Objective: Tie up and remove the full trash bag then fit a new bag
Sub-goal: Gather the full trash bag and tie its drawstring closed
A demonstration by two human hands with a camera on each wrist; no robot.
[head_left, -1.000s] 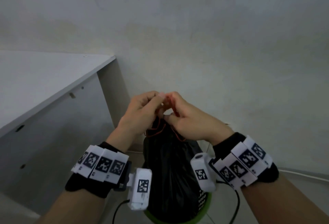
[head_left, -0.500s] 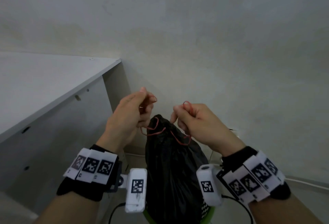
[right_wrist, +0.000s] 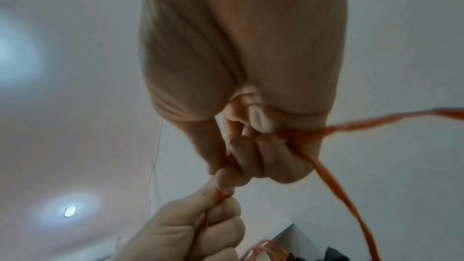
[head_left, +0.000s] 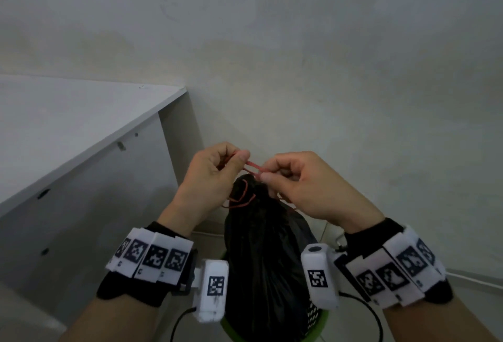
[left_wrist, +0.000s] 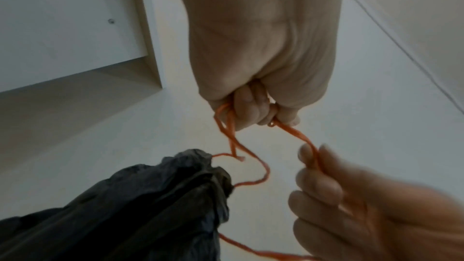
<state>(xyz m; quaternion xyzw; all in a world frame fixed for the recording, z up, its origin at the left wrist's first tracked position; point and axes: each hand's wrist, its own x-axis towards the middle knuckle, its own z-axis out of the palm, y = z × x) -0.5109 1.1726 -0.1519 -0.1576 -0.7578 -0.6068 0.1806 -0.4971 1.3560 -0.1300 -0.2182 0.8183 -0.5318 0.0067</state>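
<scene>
Pale grey walls [head_left: 299, 56] fill most of the head view, and a white cabinet [head_left: 81, 135] stands at the left. Between the two forearms a black trash bag [head_left: 266, 260] sits in a green bin [head_left: 321, 322], of which only a little of the rim and the perforated side shows.

The mouth of the bag is already gathered to a narrow neck, and the orange drawstring [head_left: 254, 169] comes out from this neck in loose loops. I judge that the tying is in the middle: the bag is closed at the top, but no finished knot can be seen, because the strands near the neck hang slack and curl. The bag is in the bin, so lifting it out is not yet done, and no new bag is visible in any view. Most of the task therefore remains.

Both hands are raised just above the neck of the bag, near each other. The left hand [head_left: 215, 170] has curled fingers and pinches the drawstring between thumb and forefinger; in the left wrist view strands leave it on both sides of the fingers [left_wrist: 248, 110]. The right hand [head_left: 299, 181] is also curled and pinches the same drawstring at its fingertips, with another strand going past its outer edge in the right wrist view. Between the two hands a short piece of drawstring is stretched nearly straight. Whether this piece is a loop being crossed for a knot, I cannot tell for sure.
</scene>
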